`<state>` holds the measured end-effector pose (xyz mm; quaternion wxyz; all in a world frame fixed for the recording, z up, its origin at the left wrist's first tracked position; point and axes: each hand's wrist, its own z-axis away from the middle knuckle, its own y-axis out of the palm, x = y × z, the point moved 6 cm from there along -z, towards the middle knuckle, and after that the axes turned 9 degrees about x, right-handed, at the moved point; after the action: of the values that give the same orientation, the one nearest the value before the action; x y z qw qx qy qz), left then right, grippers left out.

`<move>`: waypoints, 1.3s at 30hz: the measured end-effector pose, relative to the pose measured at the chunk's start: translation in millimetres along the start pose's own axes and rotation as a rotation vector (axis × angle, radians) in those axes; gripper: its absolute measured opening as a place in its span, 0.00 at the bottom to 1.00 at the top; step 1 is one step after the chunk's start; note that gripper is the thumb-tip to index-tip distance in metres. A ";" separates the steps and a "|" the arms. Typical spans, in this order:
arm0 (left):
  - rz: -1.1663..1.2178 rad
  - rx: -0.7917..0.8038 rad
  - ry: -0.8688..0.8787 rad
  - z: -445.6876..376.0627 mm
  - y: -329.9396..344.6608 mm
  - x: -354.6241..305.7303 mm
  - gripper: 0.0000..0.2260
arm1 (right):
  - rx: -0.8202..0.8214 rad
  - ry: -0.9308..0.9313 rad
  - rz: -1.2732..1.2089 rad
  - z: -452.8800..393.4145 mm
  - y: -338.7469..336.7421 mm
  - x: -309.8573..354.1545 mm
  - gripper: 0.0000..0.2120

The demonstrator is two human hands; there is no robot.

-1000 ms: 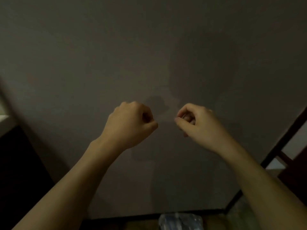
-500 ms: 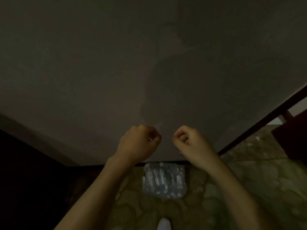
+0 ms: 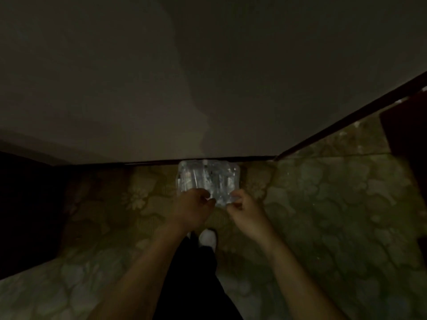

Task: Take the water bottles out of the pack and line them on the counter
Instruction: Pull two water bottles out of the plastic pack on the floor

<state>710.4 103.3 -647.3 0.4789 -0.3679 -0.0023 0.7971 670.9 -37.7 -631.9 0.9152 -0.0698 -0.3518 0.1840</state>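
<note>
One pack of water bottles, clear shrink-wrap, sits on the floor at centre frame, its far edge against the dark skirting at the foot of the wall. Wrap looks unbroken, though the light is too poor to count the bottles inside. Parked there, I judge, to keep it out of the walkway; the counter it is bound for is nowhere in frame.

My left hand hangs just below the pack's near edge, fingers curled into a loose fist, thumb forward. My right hand mirrors it a little to the right, also curled. Both overlap the pack in the view, but I cannot tell whether either touches the film, and neither visibly holds anything (blur and dimness hide the fingertips). Held close together and low, they read to me as readied to pinch the wrap at its near edge and tear it, or to take the pack by its sides.

Below the hands, lower centre: my dark trouser leg and one pale shoe toe, pointing at the pack. I am standing over it.

Outward: patterned floral floor across the lower half, plain grey wall filling the upper half, something dark at left edge, a reddish-brown piece at right edge.

Task not yet begun, by my reckoning: no bottle out.
</note>
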 end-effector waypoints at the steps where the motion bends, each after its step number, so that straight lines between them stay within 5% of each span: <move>1: 0.011 0.002 -0.013 -7.0 5.7 5.6 0.18 | 0.002 0.018 -0.015 -5.4 2.1 -6.8 0.15; 20: 0.121 0.084 -0.015 -243.2 78.5 142.8 0.16 | -0.041 0.093 0.020 -271.0 51.2 -163.5 0.14; 25: 0.171 0.108 0.040 -307.9 99.3 155.1 0.13 | -0.114 0.118 0.148 -338.9 48.3 -194.2 0.12; 39: 0.179 0.128 0.089 -438.9 129.4 188.9 0.13 | 0.049 0.083 0.537 -481.0 56.7 -239.8 0.15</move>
<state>819.0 24.8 -1123.8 0.4278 -0.3703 0.1027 0.8181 812.4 -77.1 -1152.0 0.8486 -0.1461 -0.2782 0.4256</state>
